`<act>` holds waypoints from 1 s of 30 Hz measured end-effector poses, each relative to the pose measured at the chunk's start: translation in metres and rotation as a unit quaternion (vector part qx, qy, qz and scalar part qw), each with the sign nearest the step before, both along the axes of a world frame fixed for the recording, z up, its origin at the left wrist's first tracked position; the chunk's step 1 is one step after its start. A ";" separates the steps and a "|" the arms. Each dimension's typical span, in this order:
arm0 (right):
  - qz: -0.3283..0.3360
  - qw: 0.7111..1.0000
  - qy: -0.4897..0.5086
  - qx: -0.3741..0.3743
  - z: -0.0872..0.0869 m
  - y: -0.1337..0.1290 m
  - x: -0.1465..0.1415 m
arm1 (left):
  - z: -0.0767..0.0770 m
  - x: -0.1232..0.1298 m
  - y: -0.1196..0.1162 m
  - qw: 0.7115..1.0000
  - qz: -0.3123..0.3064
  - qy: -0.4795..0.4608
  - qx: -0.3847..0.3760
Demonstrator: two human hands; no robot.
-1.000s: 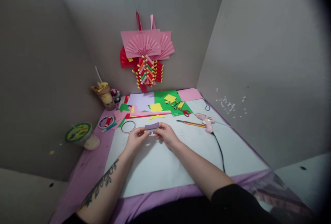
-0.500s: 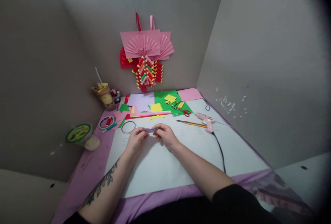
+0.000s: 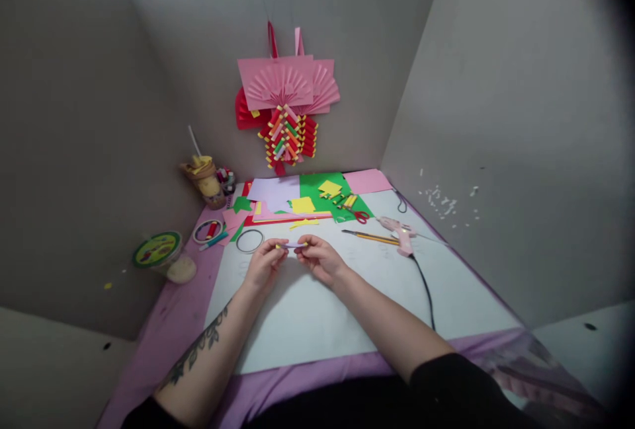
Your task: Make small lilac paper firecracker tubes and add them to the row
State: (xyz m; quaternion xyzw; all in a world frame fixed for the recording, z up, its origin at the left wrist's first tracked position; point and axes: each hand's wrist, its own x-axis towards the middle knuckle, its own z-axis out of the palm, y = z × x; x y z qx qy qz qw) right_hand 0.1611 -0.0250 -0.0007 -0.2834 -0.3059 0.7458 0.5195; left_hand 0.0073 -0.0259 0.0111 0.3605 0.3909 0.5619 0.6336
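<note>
Between my two hands, above the white sheet (image 3: 377,303), is a narrow lilac paper strip (image 3: 294,245) with yellow at both ends. It bows slightly. My left hand (image 3: 264,265) pinches the left end between thumb and fingers, and my right hand (image 3: 321,262) grips the right end the same way. The lower fingers of both hands are curled under and partly hidden. Just left of my left hand lies a thin dark ring (image 3: 249,241) on the sheet. Small yellow paper pieces (image 3: 303,223) are a little beyond the fingers.
A pink glue gun (image 3: 405,237) with a black cord, a pencil (image 3: 377,238) and red scissors (image 3: 362,217) lie to the right. Coloured paper (image 3: 278,190) covers the back. Cups (image 3: 208,186) and a tape roll (image 3: 199,233) stand left. Paper decorations (image 3: 280,82) hang ahead.
The lilac strip has turned slightly in my fingers, so its yellow ends show more clearly. Both hands keep their pinch. The whole view has shifted a little.
</note>
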 end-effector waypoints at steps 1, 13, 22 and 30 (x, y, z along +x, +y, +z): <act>-0.007 1.000 -0.002 -0.004 0.000 0.000 0.000 | 0.000 0.000 0.000 1.000 -0.003 0.001 -0.001; -0.132 0.976 -0.161 0.061 -0.008 0.006 -0.002 | -0.008 -0.002 0.000 0.976 0.004 0.208 0.061; -0.125 0.983 -0.131 0.036 -0.009 0.007 -0.002 | -0.004 -0.004 -0.003 0.956 -0.003 0.269 0.119; -0.125 0.973 -0.175 0.081 -0.010 0.004 -0.005 | -0.007 -0.004 0.001 0.971 0.032 0.234 0.039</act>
